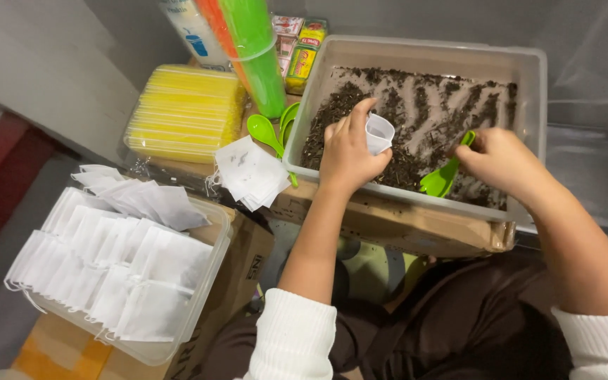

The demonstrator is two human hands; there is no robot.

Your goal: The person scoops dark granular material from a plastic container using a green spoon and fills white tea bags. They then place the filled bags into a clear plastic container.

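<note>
At 8 o'clock, a clear tub (pixel 209 281) of white filter bags (pixel 107 264). Ahead, the left hand (pixel 350 151) grips a small clear cup (pixel 378 133) and the right hand (pixel 497 160) clasps a green scoop (pixel 445 176) over a grey bin (pixel 529 77) of loose tea (pixel 423 105). At 11 o'clock, yellow packets (pixel 184 112).

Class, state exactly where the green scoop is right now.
In the head view, the green scoop is in the right hand, inside the grey tub of dark loose tea, near its front wall.
</note>
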